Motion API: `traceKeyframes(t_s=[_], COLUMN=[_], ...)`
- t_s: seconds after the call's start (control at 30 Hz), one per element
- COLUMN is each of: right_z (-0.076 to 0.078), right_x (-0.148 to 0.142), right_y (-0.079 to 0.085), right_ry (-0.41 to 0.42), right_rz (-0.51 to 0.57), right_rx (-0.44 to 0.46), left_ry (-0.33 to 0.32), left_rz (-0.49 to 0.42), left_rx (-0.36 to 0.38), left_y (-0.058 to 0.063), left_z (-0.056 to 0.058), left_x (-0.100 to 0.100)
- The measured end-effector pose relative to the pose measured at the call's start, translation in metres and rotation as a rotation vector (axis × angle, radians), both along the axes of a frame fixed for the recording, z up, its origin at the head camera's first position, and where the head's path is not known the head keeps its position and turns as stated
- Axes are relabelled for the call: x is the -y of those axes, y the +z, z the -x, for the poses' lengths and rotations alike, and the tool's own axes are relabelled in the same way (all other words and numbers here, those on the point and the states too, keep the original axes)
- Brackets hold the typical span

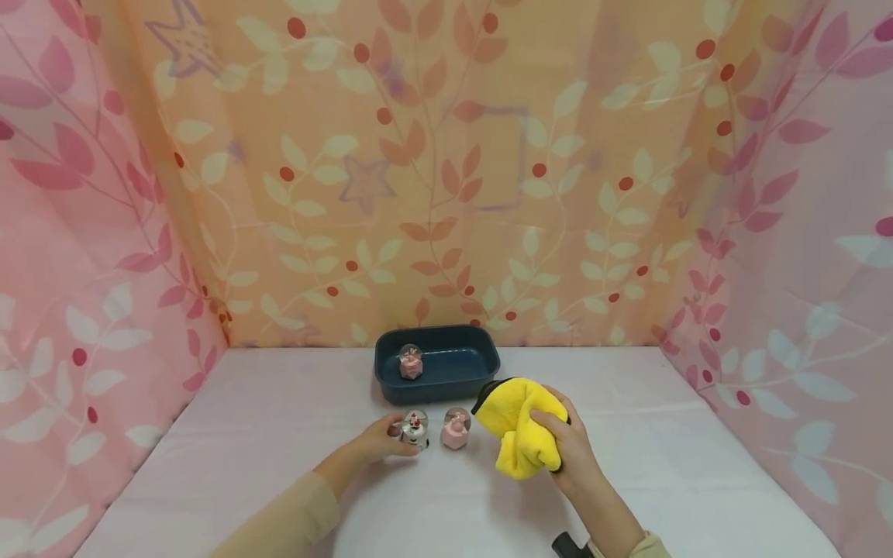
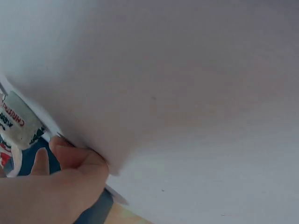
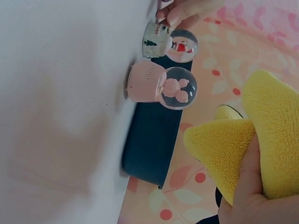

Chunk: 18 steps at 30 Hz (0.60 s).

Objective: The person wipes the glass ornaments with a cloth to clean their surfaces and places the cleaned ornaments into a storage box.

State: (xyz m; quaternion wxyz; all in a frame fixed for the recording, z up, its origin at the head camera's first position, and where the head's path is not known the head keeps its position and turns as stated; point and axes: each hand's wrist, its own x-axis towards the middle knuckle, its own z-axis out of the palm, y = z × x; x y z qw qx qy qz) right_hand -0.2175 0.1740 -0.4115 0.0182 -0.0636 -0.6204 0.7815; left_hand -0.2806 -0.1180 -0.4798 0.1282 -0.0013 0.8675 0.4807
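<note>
A snow globe with a red-and-white figure stands on the table, lettering on its white base. Close at its left side is my left hand, thumb and fingers apart; the left wrist view shows blue between thumb and finger, with the globe beyond the fingertips. My right hand grips a bunched yellow cloth with dark edging, held above the table. Between the hands stands a pink snow globe, its pink figure visible through the dome.
Behind the globes sits a dark blue rectangular tray; another pink snow globe is inside it, toward the left. A black object shows beside the right forearm. Patterned curtains enclose the white-covered table at the back and sides.
</note>
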Motion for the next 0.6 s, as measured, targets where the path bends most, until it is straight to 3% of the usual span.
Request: traceKeyframes(t_s=[0.17,0.33,0.6], right_z=[0.0,0.0,0.0], right_x=[0.0,0.0,0.001], right_y=[0.0,0.0,-0.003], right_ry=[-0.003,0.0,-0.003], right_rz=[-0.008,-0.01,-0.011], right_rx=[0.011,0.017,0.014], left_ry=[0.014,0.015,0.035], left_rz=[0.153,0.236,0.255], left_rx=[-0.034,-0.069,-0.082], left_y=[0.001,0.004,0.01], left_z=[0.002,0.001,0.0], left_x=[-0.007,-0.01,-0.014])
